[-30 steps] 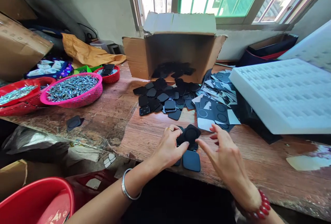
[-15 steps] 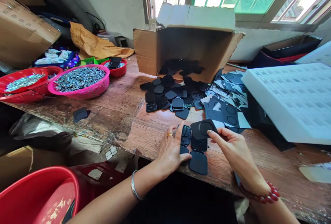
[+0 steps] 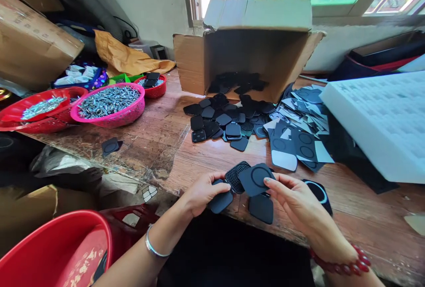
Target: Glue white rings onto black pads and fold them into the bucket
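My left hand (image 3: pixel 207 192) pinches a hinged black case (image 3: pixel 221 202) whose upper half (image 3: pixel 236 175) shows a grid pattern. Between thumb and fingers, my right hand (image 3: pixel 295 198) holds a dark square sheet (image 3: pixel 254 180) marked with a ring. This sheet overlaps the right edge of the gridded half; whether they touch is unclear. Beneath the sheet, another black case (image 3: pixel 261 208) lies on the table, its upper part mostly hidden. A dark piece with a pale ring (image 3: pixel 320 193) rests just right of my right hand.
Black pieces (image 3: pixel 223 120) are heaped before an open cardboard box (image 3: pixel 189 63). Dark and white sheets (image 3: pixel 283 160) lie to their right, beside a white foam tray (image 3: pixel 375 123). Baskets of metal parts, one pink (image 3: pixel 114 122), stand at left. A red chair (image 3: pixel 53 234) is at lower left.
My left hand has moved left and lifted and tilted the left case. My right hand has turned the dark sheet and brought it lower, uncovering the pale-ringed piece and a white card.
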Demonstrator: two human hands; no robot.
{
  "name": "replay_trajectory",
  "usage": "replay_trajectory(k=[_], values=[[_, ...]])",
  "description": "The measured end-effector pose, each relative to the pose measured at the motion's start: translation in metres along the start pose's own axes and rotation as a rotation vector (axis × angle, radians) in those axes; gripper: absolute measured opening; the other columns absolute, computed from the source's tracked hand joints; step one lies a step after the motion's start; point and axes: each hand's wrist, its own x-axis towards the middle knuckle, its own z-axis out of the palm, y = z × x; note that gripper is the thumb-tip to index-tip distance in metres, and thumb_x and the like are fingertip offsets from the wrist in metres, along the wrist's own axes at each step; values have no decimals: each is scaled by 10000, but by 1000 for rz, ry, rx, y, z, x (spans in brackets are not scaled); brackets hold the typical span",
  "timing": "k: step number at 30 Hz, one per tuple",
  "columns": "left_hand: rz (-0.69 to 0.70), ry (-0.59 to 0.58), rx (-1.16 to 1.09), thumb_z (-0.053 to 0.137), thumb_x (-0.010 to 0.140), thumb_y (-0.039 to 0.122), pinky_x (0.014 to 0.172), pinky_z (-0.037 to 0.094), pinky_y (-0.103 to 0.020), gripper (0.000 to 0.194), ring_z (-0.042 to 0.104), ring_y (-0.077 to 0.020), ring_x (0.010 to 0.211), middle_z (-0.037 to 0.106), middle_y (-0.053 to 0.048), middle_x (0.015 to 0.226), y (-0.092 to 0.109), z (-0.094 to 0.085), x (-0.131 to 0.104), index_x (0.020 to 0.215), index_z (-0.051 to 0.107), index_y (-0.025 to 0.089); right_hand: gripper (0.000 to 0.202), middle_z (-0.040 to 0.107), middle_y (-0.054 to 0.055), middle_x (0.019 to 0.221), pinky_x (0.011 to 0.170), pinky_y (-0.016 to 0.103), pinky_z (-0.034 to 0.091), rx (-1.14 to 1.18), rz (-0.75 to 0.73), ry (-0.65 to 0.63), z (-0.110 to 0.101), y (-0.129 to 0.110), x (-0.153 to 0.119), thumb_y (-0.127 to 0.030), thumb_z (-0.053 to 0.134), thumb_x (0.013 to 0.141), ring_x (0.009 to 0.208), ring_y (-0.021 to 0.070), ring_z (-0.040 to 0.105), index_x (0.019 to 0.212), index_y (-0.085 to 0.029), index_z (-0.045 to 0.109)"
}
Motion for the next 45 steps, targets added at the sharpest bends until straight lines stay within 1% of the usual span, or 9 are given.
replay_trajectory(k=[2,4,10,19,25,30,34,42,45], values=[[-63,-63,-156,757,642,331,658,533,-291,311,641,-157,656,693,-37,764,2,5,-6,885,674,156,319,741,78,842,724,312,562,50,39,8,2,-1,-3,-447,843,664,780,195,676,786,-165,757],[-77,-84,-200,774,630,329,654,545,-297,326,648,-160,650,696,-35,750,3,9,-9,887,671,158,326,745,76,855,742,319,575,85,70,14,4,-2,-7,-436,861,638,799,198,688,795,-169,758],[-122,-112,-125,717,642,291,610,539,-259,231,639,-141,600,693,-31,655,3,20,-11,825,664,160,336,762,83,891,808,370,595,150,107,-39,7,-2,-15,-420,864,640,805,208,709,830,-160,770],[-132,-124,-102,698,657,290,609,545,-253,226,653,-135,597,710,-41,688,-1,23,-10,837,680,154,310,761,78,920,808,346,592,155,105,-105,1,6,-14,-412,845,682,838,209,712,853,-163,774],[-143,-121,-71,697,669,308,599,537,-250,269,641,-128,571,704,-41,674,-2,24,-9,880,691,141,316,754,73,891,787,336,590,126,99,-54,1,9,-15,-414,854,666,821,201,698,831,-159,765],[-153,-125,-50,694,661,314,584,528,-245,316,644,-134,574,703,-49,679,-2,26,-9,916,692,128,324,758,62,888,799,332,584,73,112,-75,-1,7,-15,-441,838,683,815,204,700,847,-171,764],[-160,-120,-51,694,653,311,589,533,-243,333,640,-127,564,703,-47,678,-2,27,-8,931,694,128,352,757,63,884,776,327,587,11,91,-48,-3,7,-15,-462,834,679,808,210,699,855,-167,761],[-162,-124,-52,690,657,292,589,542,-240,330,655,-136,587,703,-51,672,-1,28,-6,942,690,127,345,763,52,852,741,302,595,-64,56,-52,-3,7,-14,-491,804,700,802,211,708,836,-176,767],[-157,-127,-73,709,662,328,581,541,-235,323,651,-133,580,702,-54,675,-2,28,-6,911,676,125,355,761,48,851,734,294,597,-69,51,-48,-2,6,-14,-503,802,695,808,211,708,831,-177,762]])
